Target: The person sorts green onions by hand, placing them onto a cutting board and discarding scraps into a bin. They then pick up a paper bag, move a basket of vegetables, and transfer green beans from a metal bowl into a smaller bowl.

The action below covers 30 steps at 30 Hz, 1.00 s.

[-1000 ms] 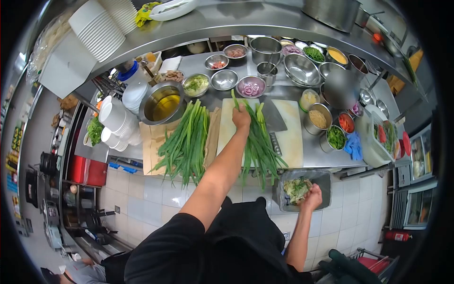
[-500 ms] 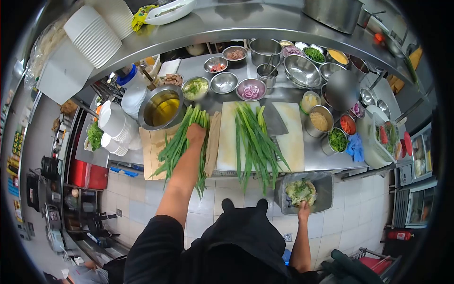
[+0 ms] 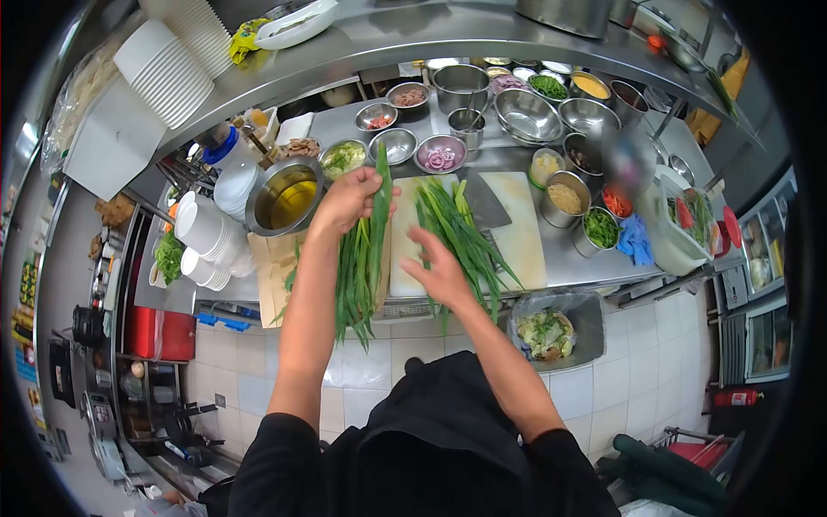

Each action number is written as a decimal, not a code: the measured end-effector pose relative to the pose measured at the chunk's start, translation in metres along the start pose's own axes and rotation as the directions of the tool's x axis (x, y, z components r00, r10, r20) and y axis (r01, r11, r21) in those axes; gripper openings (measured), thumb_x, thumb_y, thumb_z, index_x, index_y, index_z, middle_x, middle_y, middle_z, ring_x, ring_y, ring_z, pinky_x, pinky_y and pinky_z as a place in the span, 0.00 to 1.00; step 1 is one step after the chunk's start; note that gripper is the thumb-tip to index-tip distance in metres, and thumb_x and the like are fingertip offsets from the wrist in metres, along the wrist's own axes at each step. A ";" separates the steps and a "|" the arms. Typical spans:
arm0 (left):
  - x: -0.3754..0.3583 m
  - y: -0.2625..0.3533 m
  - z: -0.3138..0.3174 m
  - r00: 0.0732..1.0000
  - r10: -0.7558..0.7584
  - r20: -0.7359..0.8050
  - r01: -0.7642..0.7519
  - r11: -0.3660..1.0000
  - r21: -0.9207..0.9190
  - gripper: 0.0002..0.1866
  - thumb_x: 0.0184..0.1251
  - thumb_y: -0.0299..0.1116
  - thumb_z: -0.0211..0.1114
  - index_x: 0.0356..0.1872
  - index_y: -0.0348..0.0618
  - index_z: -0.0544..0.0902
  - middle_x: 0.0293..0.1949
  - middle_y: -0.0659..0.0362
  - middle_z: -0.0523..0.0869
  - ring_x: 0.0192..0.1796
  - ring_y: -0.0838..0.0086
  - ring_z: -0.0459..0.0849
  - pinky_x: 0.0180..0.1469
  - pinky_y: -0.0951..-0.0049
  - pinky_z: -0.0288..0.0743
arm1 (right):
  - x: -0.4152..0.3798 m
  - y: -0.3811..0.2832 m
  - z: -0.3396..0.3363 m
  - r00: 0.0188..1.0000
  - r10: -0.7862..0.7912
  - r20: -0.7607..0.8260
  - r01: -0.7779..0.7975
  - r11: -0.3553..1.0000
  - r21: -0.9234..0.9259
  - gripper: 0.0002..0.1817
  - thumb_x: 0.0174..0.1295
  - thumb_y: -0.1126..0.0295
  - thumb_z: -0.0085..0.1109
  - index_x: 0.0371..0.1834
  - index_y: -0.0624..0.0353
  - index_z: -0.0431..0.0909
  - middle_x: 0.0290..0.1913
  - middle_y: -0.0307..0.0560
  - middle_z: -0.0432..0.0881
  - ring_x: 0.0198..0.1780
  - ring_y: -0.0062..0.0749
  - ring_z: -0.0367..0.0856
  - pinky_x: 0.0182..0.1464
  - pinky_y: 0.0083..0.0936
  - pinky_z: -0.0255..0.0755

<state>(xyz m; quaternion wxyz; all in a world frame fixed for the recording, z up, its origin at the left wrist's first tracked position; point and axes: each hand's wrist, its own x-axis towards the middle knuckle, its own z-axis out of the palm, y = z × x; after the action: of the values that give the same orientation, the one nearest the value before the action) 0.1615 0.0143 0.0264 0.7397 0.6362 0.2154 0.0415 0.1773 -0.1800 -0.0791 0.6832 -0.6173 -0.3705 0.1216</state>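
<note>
My left hand (image 3: 346, 200) is closed on a spring onion (image 3: 382, 207), pinched near its upper part and hanging down. Under it, a loose pile of spring onions (image 3: 355, 289) lies over brown paper (image 3: 273, 280). My right hand (image 3: 441, 269) holds nothing; its fingers are apart above the near left part of the white cutting board (image 3: 521, 202). On that board rests another bunch of spring onions (image 3: 461, 228), its green ends reaching past the front edge. A broad knife blade (image 3: 484, 205) lies beside this bunch, partly covered by the leaves.
A bin (image 3: 587, 343) with vegetable scraps stands below the counter at right. Left of the board is a steel pot (image 3: 258, 207) with yellow liquid. Bowls such as sliced red onion (image 3: 440, 158) line the back, under a steel shelf (image 3: 388, 52).
My left hand has lifted a spring onion from the pile. My right hand has left the bin and come up to the cutting board. The view has shifted slightly.
</note>
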 end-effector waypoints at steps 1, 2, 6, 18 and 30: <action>-0.001 0.008 0.009 0.999 0.045 -0.003 -0.045 0.997 -0.059 0.04 0.67 0.30 0.52 0.38 0.43 0.70 0.39 0.50 0.84 0.32 0.65 0.84 0.34 0.69 0.81 | 0.017 0.000 0.013 0.998 -0.049 -0.034 0.048 0.998 -0.034 0.19 0.60 0.65 0.57 0.52 0.62 0.71 0.41 0.47 0.81 0.42 0.26 0.79 0.44 0.22 0.71; 0.001 0.013 0.014 0.994 0.104 0.013 -0.102 0.988 -0.112 0.05 0.68 0.31 0.51 0.39 0.40 0.70 0.40 0.48 0.83 0.34 0.62 0.84 0.38 0.65 0.81 | 0.024 0.005 0.020 0.998 -0.053 -0.040 0.051 0.998 -0.038 0.19 0.60 0.65 0.57 0.52 0.62 0.71 0.41 0.47 0.81 0.42 0.26 0.79 0.44 0.22 0.71; 0.003 0.025 0.015 0.908 0.288 -0.303 -0.362 0.905 -0.225 0.07 0.69 0.30 0.49 0.41 0.37 0.69 0.40 0.46 0.81 0.36 0.62 0.84 0.41 0.62 0.81 | 0.012 0.025 0.015 0.946 0.248 0.208 -0.296 0.924 0.241 0.11 0.63 0.65 0.52 0.39 0.63 0.75 0.25 0.39 0.76 0.28 0.19 0.73 0.33 0.18 0.67; 0.095 -0.175 0.019 0.902 -0.070 -0.426 -0.245 0.730 -0.638 0.08 0.68 0.25 0.41 0.44 0.35 0.64 0.39 0.50 0.76 0.35 0.61 0.78 0.37 0.58 0.79 | -0.124 0.056 -0.156 0.586 0.559 -0.587 -0.352 0.828 0.437 0.13 0.67 0.61 0.47 0.29 0.56 0.74 0.17 0.30 0.66 0.17 0.12 0.59 0.18 0.14 0.52; 0.123 -0.185 -0.041 0.545 0.534 -0.646 -0.011 0.775 0.632 0.11 0.50 0.28 0.60 0.36 0.41 0.84 0.35 0.45 0.84 0.36 0.58 0.84 0.39 0.65 0.77 | -0.266 0.197 -0.308 0.688 0.233 -0.687 -0.717 0.361 -0.596 0.38 0.60 0.50 0.52 0.64 0.69 0.57 0.62 0.66 0.64 0.64 0.52 0.63 0.64 0.30 0.56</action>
<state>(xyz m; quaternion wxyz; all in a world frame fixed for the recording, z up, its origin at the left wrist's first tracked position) 0.2178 0.0587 -0.1879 0.3242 0.7603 0.4171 0.3779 0.2518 -0.5371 -0.3462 0.2985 -0.9538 0.0111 -0.0312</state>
